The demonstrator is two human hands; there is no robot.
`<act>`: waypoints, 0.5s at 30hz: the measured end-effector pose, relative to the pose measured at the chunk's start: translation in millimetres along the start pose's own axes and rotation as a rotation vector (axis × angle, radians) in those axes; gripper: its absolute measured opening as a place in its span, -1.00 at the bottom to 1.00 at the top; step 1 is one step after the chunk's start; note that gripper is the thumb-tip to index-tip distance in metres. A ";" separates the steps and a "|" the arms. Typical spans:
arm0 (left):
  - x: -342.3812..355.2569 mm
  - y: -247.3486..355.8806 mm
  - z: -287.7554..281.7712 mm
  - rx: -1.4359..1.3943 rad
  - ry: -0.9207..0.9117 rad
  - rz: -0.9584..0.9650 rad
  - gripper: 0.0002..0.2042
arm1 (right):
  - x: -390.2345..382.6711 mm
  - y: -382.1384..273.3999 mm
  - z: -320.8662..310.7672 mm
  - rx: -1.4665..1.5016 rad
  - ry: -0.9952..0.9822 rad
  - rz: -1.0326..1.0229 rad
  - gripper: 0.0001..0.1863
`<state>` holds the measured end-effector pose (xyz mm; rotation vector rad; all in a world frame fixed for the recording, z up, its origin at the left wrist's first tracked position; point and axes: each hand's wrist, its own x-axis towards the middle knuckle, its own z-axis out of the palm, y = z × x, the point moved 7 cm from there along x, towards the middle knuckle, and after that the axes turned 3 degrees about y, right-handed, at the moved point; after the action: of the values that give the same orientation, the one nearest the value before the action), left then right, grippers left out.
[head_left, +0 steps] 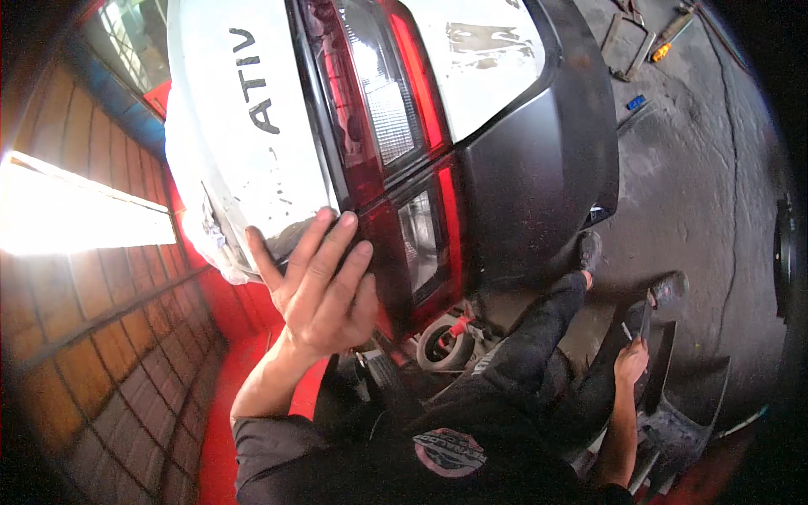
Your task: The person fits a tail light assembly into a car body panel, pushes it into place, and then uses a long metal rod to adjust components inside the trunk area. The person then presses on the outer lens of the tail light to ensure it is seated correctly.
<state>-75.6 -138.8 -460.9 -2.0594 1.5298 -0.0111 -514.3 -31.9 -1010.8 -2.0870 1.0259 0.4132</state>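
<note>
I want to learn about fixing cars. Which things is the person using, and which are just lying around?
In use:
left hand pressed flat on the white car panel beside the red tail light
right hand holding a thin tool

Lying about:
roll of tape
tools on the floor

Single view, head-worn fisheye camera, left unit of a pair. Looks steeply down and forward from the person's head, very close to the white car rear panel [244,126] and dark red tail lamp [379,109]. Own forearms enter from the lower edge; concrete floor [699,168] curves away at right, edges bending toward the rim.
</note>
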 end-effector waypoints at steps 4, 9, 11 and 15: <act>0.8 1.8 -3.3 0.048 0.038 -0.022 -0.72 | 6.4 -14.0 -8.5 0.024 -0.135 0.091 -0.54; -1.1 2.6 -2.0 0.032 0.060 -0.006 -0.68 | -4.7 -7.9 2.7 0.013 -0.179 0.111 -0.54; -0.5 4.1 -0.7 0.022 0.063 0.001 -0.67 | -9.7 1.1 8.8 0.029 -0.100 0.112 -0.55; -0.6 6.4 -2.2 0.038 0.058 0.005 -0.67 | -11.0 -8.6 2.9 0.056 -0.057 0.110 -0.55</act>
<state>-82.1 -140.4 -461.7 -2.0417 1.5578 -0.0983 -514.4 -20.5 -1002.2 -1.9644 1.1100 0.4909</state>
